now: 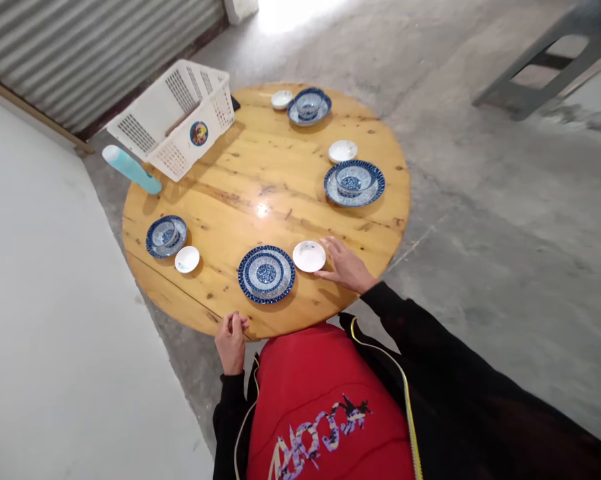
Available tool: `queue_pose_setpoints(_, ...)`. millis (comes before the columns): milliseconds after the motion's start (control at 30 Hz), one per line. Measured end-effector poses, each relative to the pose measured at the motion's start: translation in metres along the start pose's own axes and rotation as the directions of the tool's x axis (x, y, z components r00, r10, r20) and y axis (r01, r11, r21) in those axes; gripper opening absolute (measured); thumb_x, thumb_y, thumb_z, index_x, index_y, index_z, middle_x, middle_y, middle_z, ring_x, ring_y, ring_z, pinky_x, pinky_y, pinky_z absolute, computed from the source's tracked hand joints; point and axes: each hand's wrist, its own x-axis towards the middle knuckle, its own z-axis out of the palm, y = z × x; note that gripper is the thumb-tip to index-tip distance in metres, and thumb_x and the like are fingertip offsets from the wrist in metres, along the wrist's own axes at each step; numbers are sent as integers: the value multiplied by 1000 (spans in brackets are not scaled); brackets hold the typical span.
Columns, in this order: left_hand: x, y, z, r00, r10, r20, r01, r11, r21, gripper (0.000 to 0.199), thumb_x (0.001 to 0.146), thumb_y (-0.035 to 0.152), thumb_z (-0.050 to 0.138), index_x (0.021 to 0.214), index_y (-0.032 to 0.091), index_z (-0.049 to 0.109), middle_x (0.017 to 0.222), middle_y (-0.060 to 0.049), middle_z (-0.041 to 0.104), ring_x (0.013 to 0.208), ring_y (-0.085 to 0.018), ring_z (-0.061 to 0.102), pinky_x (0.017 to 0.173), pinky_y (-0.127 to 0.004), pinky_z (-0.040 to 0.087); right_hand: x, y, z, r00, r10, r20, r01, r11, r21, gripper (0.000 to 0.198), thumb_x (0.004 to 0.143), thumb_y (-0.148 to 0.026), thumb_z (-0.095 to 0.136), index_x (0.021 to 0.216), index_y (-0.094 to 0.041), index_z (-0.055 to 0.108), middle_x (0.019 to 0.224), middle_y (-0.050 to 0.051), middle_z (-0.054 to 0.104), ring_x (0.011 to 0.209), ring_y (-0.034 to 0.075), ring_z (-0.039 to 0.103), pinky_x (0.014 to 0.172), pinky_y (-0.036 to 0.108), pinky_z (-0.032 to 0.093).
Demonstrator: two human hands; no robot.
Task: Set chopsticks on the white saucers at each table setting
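My right hand [347, 266] is at the right side of a small white dish [309, 257], thumb and fingers spread about its rim; whether they touch it I cannot tell. Left of that dish sits a blue-patterned plate [266, 298] with a matching bowl [265, 272] on it. At the table's near edge my left hand [232, 341] is loosely closed, its fingers curled in, and nothing shows in them.
On the round wooden table [230, 230] are more blue plates with bowls [165, 235] and white dishes [187, 259]. A white plastic basket [173, 150] and a light-blue bottle-like object [132, 169] occupy the far left. Beyond stands a grey stool [540, 63].
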Motion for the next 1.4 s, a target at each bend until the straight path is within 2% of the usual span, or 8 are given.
queue_pose_setpoints(133, -6, 9, 13, 998, 21, 53, -20, 1000, -12, 45, 84, 60, 56, 94, 17, 67, 83, -7, 73, 70, -18, 70, 72, -32, 60, -57, 7, 3, 973, 116, -199, -90, 987, 133, 57, 92, -43, 54, 141, -14, 48, 136, 21, 57, 131, 33, 54, 109, 50, 46)
queue_pose_setpoints(233, -14, 21, 32, 991, 67, 117, -66, 998, -15, 47, 84, 62, 56, 94, 17, 66, 81, -6, 72, 69, -18, 69, 71, -32, 59, -98, 10, 13, 931, 282, -230, -208, 931, 301, 47, 91, -41, 49, 130, -16, 56, 122, 18, 65, 108, 30, 67, 98, 48, 54)
queue_pose_setpoints(367, -31, 39, 67, 962, 150, 230, -147, 989, -28, 47, 86, 62, 55, 95, 18, 66, 78, -5, 70, 67, -19, 69, 68, -31, 58, -134, 10, 22, 874, 481, -73, -383, 772, 507, 43, 87, -42, 45, 118, -18, 62, 108, 14, 72, 81, 24, 73, 77, 41, 60)
queue_pose_setpoints(500, -52, 49, 103, 912, 214, 351, -226, 974, -7, 43, 92, 58, 50, 97, 18, 65, 79, -5, 71, 68, -18, 69, 67, -29, 57, -156, 14, 20, 875, 481, 57, -428, 712, 557, 46, 84, -45, 44, 113, -16, 65, 105, 15, 75, 78, 24, 73, 75, 40, 59)
queue_pose_setpoints(733, -69, 64, 129, 778, 251, 575, -367, 925, 93, 29, 96, 41, 43, 98, 20, 63, 80, -3, 72, 69, -15, 69, 68, -25, 53, -180, 28, 4, 823, 562, 76, -508, 672, 539, 46, 82, -50, 45, 104, -18, 69, 92, 13, 77, 78, 26, 74, 73, 39, 59)
queue_pose_setpoints(1100, -43, 76, 175, 611, 317, 725, -496, 867, 39, 20, 95, 31, 45, 96, 22, 63, 78, -2, 75, 68, -15, 70, 64, -23, 49, -215, 14, 17, 674, 739, -3, -604, 553, 574, 45, 79, -57, 51, 100, -22, 69, 96, 12, 79, 81, 28, 77, 74, 38, 61)
queue_pose_setpoints(1267, -46, 84, 199, 546, 290, 786, -510, 860, 37, 20, 94, 27, 46, 92, 21, 64, 76, -2, 75, 64, -14, 69, 61, -23, 47, -215, 34, 11, 621, 784, -17, -608, 495, 620, 49, 78, -61, 52, 103, -22, 68, 92, 11, 79, 77, 27, 77, 72, 36, 62)
queue_pose_setpoints(1400, -51, 94, 233, 524, 307, 794, -507, 862, 2, 20, 94, 29, 46, 92, 21, 64, 79, -3, 76, 64, -15, 69, 59, -24, 46, -204, 65, -4, 657, 753, -33, -588, 539, 603, 46, 77, -59, 52, 102, -24, 68, 94, 11, 79, 78, 28, 77, 69, 37, 62)
